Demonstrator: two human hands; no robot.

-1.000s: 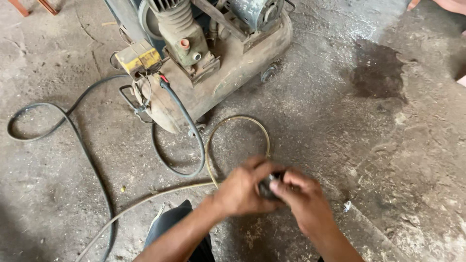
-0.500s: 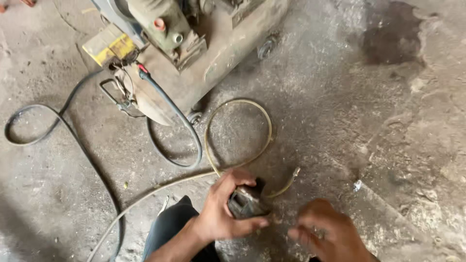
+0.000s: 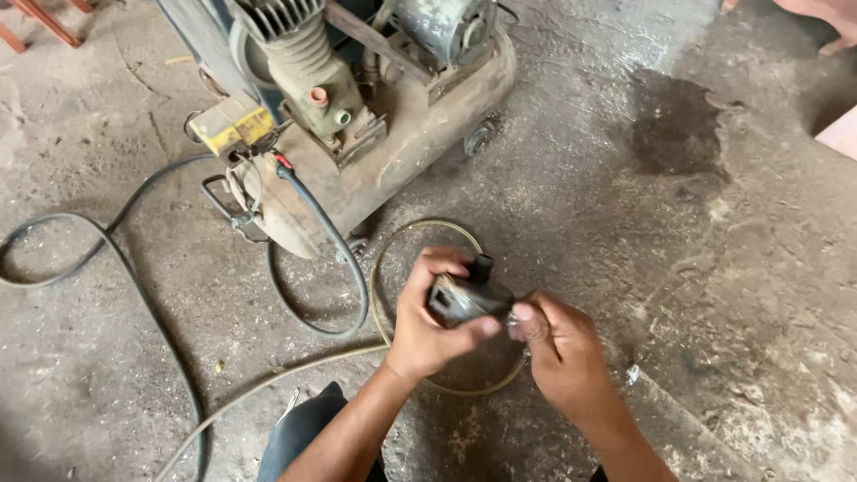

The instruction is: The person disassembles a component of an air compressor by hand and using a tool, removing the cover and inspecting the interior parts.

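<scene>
We look down on a rough grey concrete floor [image 3: 732, 295]. Far left, a dark rubber hose [image 3: 134, 277] loops across the floor from its left edge and runs off towards the near edge. Just right of it, at the far edge, stands a worn, rust-toned air compressor [image 3: 375, 134]: a finned pump head on top, a yellow box [image 3: 234, 127] on its left end, a grey motor towards its right end. A second dark hose [image 3: 344, 259] leaves the compressor's left end and curls down in a loop on the floor.

A pale yellowish hose [image 3: 393, 259] forms a ring on the floor in front of the compressor; a length of it trails off towards the near left corner.

Over that ring we see our left hand [image 3: 428, 326], fingers curled tight round a small dark grey metal tool [image 3: 469, 299] with a black stub at its upper end. The tool is lifted clear of the floor, near the middle of it, in front of the compressor. Our right hand [image 3: 558, 353] meets it from the right, thumb and forefinger pinched together at the tool's right end; what they pinch is too small for us to tell.

Below the left forearm, a dark-clad knee [image 3: 308, 433] shows at the near edge.

Right of the hands, a dark stain [image 3: 674, 134] marks the floor towards the far right corner.
</scene>
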